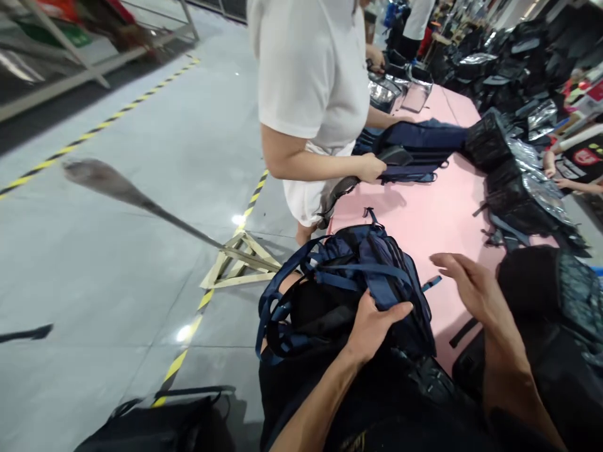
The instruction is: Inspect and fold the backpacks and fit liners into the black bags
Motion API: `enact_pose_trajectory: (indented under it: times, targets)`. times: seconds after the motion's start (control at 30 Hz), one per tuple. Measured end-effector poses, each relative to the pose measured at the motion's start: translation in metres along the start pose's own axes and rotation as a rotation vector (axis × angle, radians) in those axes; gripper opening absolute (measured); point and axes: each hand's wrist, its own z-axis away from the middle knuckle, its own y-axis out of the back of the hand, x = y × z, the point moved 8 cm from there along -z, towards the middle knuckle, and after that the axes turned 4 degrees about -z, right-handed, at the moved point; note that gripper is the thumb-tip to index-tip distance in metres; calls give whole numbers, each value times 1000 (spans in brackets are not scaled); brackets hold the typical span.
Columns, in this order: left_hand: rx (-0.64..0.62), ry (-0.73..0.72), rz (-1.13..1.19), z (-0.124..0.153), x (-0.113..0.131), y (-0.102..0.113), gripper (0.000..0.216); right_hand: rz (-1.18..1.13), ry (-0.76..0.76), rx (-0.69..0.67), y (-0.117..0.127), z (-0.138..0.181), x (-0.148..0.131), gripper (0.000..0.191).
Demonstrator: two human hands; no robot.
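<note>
A navy blue backpack (pixel 384 270) with loose straps lies at the near edge of the pink table, right in front of me. My left hand (pixel 374 323) grips its near side, the thumb stretched across the fabric and the other fingers partly hidden in the folds. Webbing straps (pixel 282 320) hang in loops off the backpack's left side. To the right of the backpack, my right hand (pixel 468 285) is held over the table with its fingers extended and nothing in it. A short strap end (pixel 432 284) sticks out of the backpack towards that hand.
Across the pink table (pixel 452 213), a co-worker in a white shirt (pixel 311 69) handles another navy bag (pixel 419 141). Black bags with silvery lining (pixel 527 194) line the right side. A wooden stand (pixel 240 260) is on the floor at left; a black bag (pixel 160 424) lies below.
</note>
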Motion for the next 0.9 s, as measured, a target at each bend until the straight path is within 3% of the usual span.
enact_pose_trajectory:
  times: [0.13, 0.23, 0.37, 0.5, 0.67, 0.83, 0.9]
  targets:
    - [-172, 56, -200, 6, -38, -8, 82, 28, -77, -301, -58, -2, 13, 54]
    - [-255, 44, -497, 10, -56, -5, 77, 125, -123, -341, -85, -6, 39, 55]
    - [-331, 129, -800, 16, -79, -7, 70, 445, -235, -325, -98, -3, 70, 54]
    - [-395, 189, -912, 20, -87, -12, 63, 621, -253, -314, -96, -4, 82, 33]
    - [-495, 115, -767, 24, -66, -26, 69, 413, -119, -151, -66, -9, 63, 21]
    - [-648, 176, -239, 29, -50, -38, 80, 230, -50, -72, -31, 1, 15, 32]
    - [-559, 193, -104, 17, -43, -26, 71, 216, -25, -108, -25, 7, -2, 36]
